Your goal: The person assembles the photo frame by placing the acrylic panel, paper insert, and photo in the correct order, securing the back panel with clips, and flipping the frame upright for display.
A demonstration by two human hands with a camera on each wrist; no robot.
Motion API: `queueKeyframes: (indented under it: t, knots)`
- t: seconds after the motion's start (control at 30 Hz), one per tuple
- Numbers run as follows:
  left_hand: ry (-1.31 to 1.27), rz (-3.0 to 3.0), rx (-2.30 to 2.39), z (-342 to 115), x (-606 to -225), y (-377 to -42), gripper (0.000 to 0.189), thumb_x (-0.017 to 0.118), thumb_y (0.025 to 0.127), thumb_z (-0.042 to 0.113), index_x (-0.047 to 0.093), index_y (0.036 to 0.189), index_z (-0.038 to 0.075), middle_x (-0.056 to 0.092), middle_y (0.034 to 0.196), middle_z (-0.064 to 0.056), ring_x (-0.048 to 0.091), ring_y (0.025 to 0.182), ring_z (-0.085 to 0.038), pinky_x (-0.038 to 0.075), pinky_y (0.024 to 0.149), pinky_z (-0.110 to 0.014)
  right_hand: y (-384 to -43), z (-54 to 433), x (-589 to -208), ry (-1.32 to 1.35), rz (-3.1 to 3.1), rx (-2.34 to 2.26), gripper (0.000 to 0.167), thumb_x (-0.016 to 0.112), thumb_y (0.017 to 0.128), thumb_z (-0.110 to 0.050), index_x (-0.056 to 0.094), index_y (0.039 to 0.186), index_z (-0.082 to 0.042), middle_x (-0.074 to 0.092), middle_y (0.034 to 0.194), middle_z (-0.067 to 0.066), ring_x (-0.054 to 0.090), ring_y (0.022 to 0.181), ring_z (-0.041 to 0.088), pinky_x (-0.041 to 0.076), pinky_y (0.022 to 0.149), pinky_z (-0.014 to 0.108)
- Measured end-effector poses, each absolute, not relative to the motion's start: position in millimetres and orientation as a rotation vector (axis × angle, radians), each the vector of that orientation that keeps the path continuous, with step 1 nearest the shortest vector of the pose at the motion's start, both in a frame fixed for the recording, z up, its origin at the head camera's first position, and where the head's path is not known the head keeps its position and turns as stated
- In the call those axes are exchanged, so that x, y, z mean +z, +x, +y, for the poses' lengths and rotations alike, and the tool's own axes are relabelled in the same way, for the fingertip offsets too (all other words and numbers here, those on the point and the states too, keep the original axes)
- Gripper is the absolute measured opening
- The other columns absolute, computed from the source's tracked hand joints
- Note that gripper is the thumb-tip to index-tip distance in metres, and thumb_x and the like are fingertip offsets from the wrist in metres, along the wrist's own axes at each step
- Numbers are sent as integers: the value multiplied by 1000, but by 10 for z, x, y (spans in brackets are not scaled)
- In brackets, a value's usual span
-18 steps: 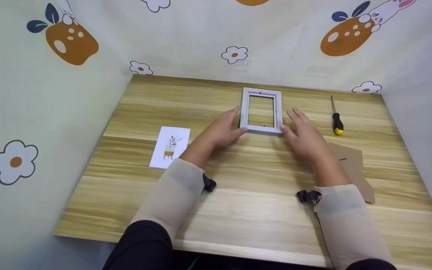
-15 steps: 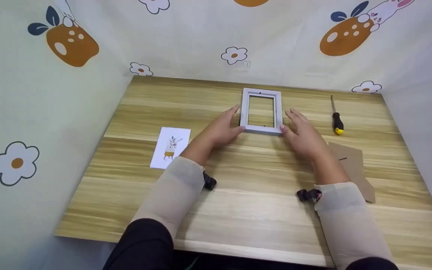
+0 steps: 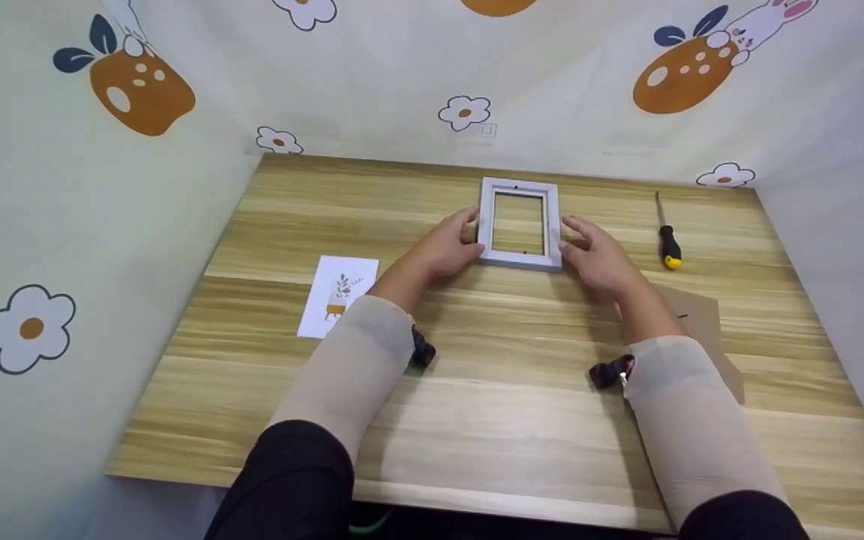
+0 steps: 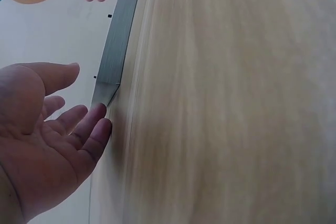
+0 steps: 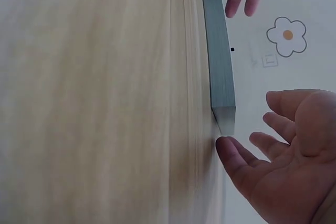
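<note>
A white picture frame (image 3: 520, 259) with an open middle lies flat near the back of the table. My left hand (image 3: 443, 247) is at its left side, with loosely bent fingertips at the frame's edge in the left wrist view. Across from it, my right hand (image 3: 601, 259) is at the right side, its fingers by the corner in the right wrist view. Both thumbs are held apart from the fingers, and neither hand is closed round the frame. Small dark tabs show on the frame's upper face, as on its side (image 4: 116, 45) in the left wrist view.
A white card (image 3: 318, 304) printed with a potted plant lies left of my left arm. A screwdriver (image 3: 670, 244) with a black and yellow handle lies at the right. Brown backing board (image 3: 706, 337) is partly hidden under my right forearm. Walls stand behind and beside the table (image 3: 507, 435).
Both hands have shifted slightly along the frame's sides, and the right fingers look more bent. The frame stays on the table; the whole view has shifted a little.
</note>
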State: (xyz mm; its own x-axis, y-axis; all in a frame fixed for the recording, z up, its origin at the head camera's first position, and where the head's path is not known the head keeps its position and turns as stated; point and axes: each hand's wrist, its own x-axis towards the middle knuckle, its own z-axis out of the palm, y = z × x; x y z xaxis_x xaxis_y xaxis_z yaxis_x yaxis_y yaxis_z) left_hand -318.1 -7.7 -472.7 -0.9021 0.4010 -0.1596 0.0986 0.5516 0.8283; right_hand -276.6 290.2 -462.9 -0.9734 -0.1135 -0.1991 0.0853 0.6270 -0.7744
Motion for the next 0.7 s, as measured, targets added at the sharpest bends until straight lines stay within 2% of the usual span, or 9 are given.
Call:
queueKeyframes:
  t: [0.23, 0.37, 0.47, 0.7]
  knots:
    - [322, 2387, 1359, -59, -4726, -3260, 70, 63, 108, 20, 30, 170, 18, 36, 175, -4, 53, 151, -24, 41, 127, -39, -2857, 2894, -4618, 17, 2563, -1366, 61, 56, 113, -30, 34, 169, -21, 36, 174, 14, 46, 155, 33, 37, 129, 53]
    - [319, 2404, 1376, -38, -4731, -3296, 69, 62, 108, 18, 30, 170, 17, 36, 175, -3, 56, 148, -24, 45, 125, -39, -2910, 2888, -4633, 3, 2572, -1389, 60, 56, 112, -27, 36, 168, -20, 31, 177, 8, 47, 154, 32, 41, 126, 50]
    - [299, 2419, 1366, -12, -4739, -3317, 70, 62, 108, 17, 29, 170, 19, 36, 175, -3, 58, 146, -22, 46, 123, -39, -2948, 2897, -4643, 12, 2581, -1373, 58, 55, 113, -27, 37, 168, -22, 24, 180, 2, 43, 157, 31, 37, 129, 49]
    - [303, 2454, 1367, 19, -4774, -3396, 72, 63, 107, 16, 29, 170, 22, 32, 176, -5, 60, 141, -22, 47, 123, -38, -3033, 2902, -4665, 16, 2560, -1387, 58, 54, 113, -24, 36, 168, -24, 20, 181, 2, 38, 161, 30, 31, 133, 48]
